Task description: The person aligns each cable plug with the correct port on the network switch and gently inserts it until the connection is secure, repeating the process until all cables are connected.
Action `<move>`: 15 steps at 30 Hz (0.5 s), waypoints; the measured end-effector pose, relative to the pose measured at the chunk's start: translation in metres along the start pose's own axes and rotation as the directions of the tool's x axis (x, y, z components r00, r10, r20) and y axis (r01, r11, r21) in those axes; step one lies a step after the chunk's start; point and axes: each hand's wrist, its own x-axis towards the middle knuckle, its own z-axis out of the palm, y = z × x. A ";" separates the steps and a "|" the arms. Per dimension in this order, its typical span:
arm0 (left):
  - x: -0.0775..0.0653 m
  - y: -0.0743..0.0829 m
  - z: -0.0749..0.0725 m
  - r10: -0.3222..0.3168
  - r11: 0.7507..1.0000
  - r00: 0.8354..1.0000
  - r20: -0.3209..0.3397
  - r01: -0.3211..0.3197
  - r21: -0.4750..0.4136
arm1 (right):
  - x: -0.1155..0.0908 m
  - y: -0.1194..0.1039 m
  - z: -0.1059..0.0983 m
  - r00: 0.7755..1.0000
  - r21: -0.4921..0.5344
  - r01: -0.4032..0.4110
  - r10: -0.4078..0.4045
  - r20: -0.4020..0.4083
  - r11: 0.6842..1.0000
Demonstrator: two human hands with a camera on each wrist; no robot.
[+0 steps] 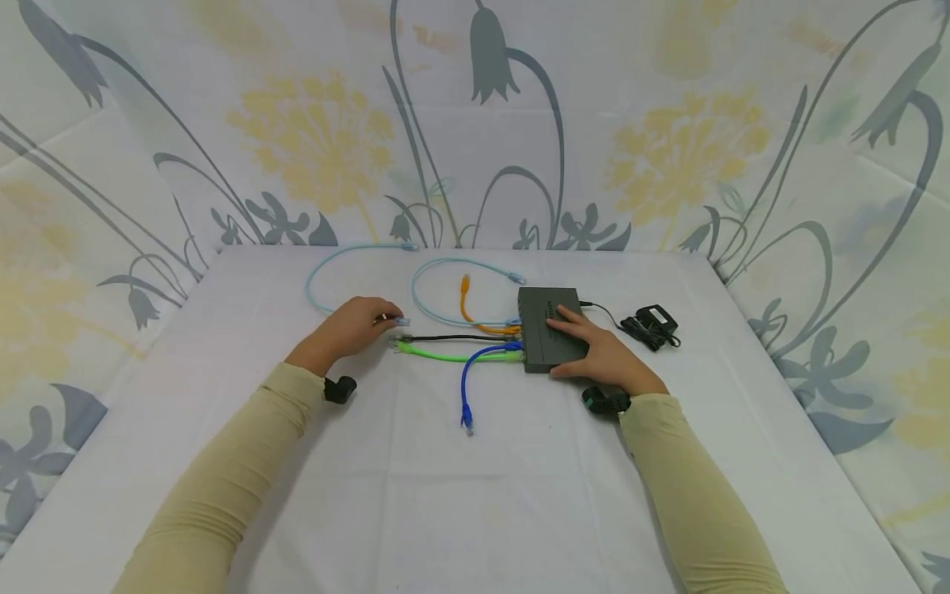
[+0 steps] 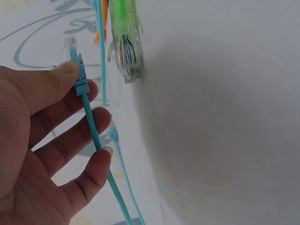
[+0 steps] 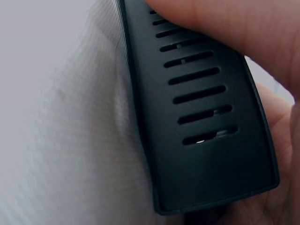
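My left hand pinches the plug end of a light blue Ethernet cable between thumb and fingers; its clear connector points away from the palm. The cable loops behind the hand to a loose far end. My right hand grips a black network switch, its thumb at the near slotted side and its fingers over the top. Along the switch's left side, another light blue cable, an orange cable, a black cable, a green cable and a blue cable run to the ports.
A black power adapter with bundled cord lies right of the switch, its lead running to the switch's back corner. The free plugs of the green and black cables lie just below the left fingertips. A patterned cloth hangs behind the white table.
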 end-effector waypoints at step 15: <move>0.017 0.014 0.008 0.012 1.000 0.999 0.033 -0.012 0.000 | 0.000 -0.001 -0.001 1.000 -0.008 -0.006 0.006 0.001 1.000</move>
